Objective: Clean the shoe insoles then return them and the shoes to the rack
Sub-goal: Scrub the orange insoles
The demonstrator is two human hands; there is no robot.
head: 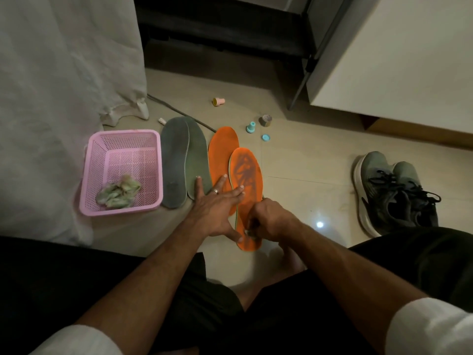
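The left hand [217, 201] lies flat, fingers spread, pressing the near orange insole [247, 193] to the floor; the right hand [266, 219] pinches a small wad at its heel. A second orange insole [221, 155] lies partly underneath, grey insoles [183, 160] and a pink basket [120, 155] to the left, shoes [391, 193] to the right.

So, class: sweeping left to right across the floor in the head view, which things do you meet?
Pink plastic mesh basket → pair of grey-green insoles → pair of orange foam insoles → small teal cap → pair of grey laced trainers.
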